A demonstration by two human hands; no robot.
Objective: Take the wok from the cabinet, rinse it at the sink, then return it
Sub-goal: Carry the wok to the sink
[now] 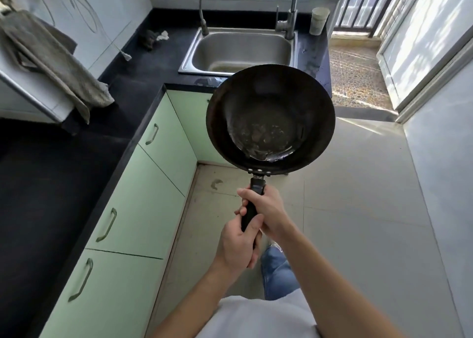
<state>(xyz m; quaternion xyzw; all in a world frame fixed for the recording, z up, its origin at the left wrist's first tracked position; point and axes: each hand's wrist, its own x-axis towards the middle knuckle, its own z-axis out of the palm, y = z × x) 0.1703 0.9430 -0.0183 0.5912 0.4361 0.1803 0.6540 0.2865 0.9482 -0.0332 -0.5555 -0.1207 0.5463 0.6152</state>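
Observation:
A black wok [270,117] with a worn, mottled bottom hangs in the air over the floor, in front of the counter's edge. Its black handle points back at me. My right hand [268,209] grips the handle nearer the bowl, and my left hand [236,245] grips its end just below. The steel sink [240,50] lies beyond the wok, set in the black countertop, its near edge partly hidden by the wok's rim. A tall faucet [291,18] stands at the sink's right rear and a thin curved tap [203,10] at its left rear.
Pale green cabinet doors [143,202] with metal handles run along the left, all shut, under a black countertop [51,171]. A grey towel [51,61] hangs at upper left. A cup [318,20] stands right of the faucet. A crumpled rag [153,38] lies left of the sink.

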